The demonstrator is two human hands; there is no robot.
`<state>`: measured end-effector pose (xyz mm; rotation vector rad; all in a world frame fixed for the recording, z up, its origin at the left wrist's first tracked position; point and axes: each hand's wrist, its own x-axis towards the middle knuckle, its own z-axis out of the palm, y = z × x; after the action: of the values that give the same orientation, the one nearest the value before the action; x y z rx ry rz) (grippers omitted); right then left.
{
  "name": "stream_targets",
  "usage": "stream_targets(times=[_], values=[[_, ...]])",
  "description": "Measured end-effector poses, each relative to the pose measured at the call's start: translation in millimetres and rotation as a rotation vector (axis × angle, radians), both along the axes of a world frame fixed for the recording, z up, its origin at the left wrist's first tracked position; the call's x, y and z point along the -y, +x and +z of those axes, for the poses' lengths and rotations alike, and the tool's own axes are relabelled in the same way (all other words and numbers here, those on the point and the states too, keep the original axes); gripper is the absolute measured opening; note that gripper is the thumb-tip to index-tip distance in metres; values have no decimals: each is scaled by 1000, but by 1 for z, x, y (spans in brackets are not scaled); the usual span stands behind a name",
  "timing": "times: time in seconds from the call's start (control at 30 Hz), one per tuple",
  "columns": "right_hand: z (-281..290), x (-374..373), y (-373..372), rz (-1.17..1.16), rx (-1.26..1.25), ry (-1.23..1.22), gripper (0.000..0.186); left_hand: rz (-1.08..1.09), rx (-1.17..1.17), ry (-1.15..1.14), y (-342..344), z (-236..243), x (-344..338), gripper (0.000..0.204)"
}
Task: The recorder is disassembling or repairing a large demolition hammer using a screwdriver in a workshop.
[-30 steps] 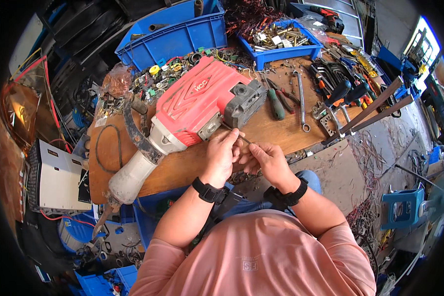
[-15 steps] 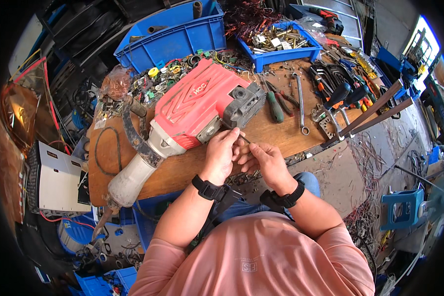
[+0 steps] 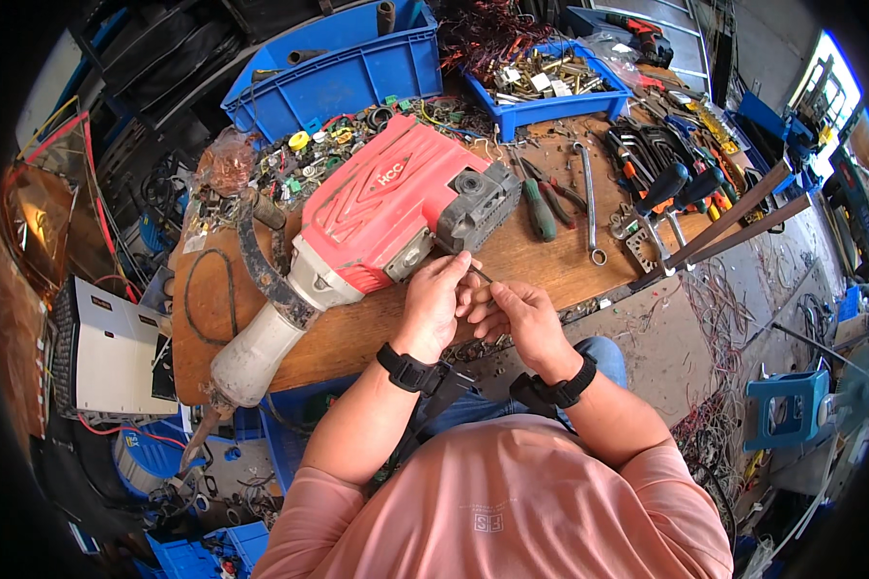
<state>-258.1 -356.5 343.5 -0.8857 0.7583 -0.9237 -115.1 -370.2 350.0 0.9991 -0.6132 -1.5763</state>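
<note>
A red and grey demolition hammer (image 3: 375, 198) lies across the wooden bench (image 3: 570, 265), its long grey nose toward the lower left and a black end housing at the right. Below that housing, my left hand (image 3: 439, 301) has its fingers closed on a thin dark rod (image 3: 480, 274), which runs toward the tool's underside. My right hand (image 3: 521, 323) pinches the rod's near end, fingertips close to those of my left. What the rod's far end touches is hidden. A green-handled screwdriver (image 3: 539, 214), pliers and a long wrench (image 3: 589, 203) lie right of the tool.
Blue crates (image 3: 328, 87) (image 3: 510, 111) stand behind, one holding brass-coloured parts. Small scrap parts (image 3: 314, 145) and many hand tools (image 3: 647, 145) cover the back. Dark bars (image 3: 724, 222) jut out at right. A light laptop-shaped case (image 3: 116, 347) sits at left; a blue stool (image 3: 777, 410) stands at right.
The red tool appears slightly lower in view than a second ago. Both of my hands stay on the thin rod in nearly the same position.
</note>
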Motion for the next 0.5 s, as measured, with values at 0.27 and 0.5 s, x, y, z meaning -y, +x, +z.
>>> stream_targets(times=[0.27, 0.5], values=[[2, -1, 0, 16, -6, 9, 31, 2, -11, 24, 1, -3, 1, 20], [10, 0, -2, 80, 55, 54, 25, 14, 12, 22, 1, 2, 1, 20]])
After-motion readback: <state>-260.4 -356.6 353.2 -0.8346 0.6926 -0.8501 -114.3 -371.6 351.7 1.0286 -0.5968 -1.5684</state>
